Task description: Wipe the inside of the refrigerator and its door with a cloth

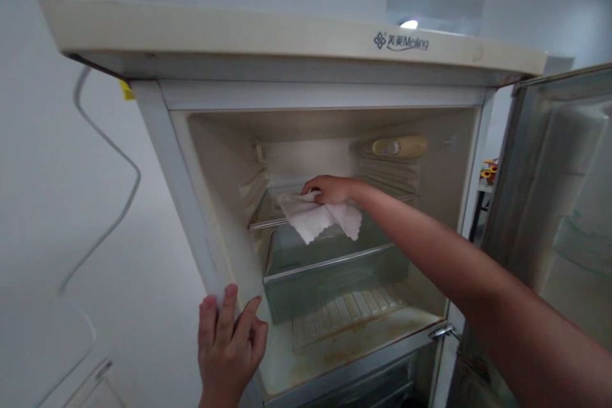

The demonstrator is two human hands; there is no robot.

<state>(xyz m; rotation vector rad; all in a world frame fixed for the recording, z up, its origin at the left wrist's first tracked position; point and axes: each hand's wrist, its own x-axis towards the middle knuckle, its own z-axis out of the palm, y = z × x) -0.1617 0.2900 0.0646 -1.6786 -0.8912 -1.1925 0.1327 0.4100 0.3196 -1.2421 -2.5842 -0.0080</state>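
Observation:
My right hand [332,190] reaches into the open fridge [296,95] and grips a white cloth [322,217]. The cloth hangs over the front edge of the upper glass shelf [268,222], its scalloped lower edge dangling loose. Part of the fingers is hidden in the folds. My left hand [232,347] rests against the fridge's left front edge, fingers extended and holding nothing. Below the cloth lies a second glass shelf [329,261]. Brownish stains mark the fridge floor [354,341].
The fridge door [549,217] stands open at the right, with a clear door rack. A yellowish lamp housing [399,146] sits on the inner right wall. A metal hinge [444,331] juts out at the lower right. A grey cable [136,178] runs along the left wall.

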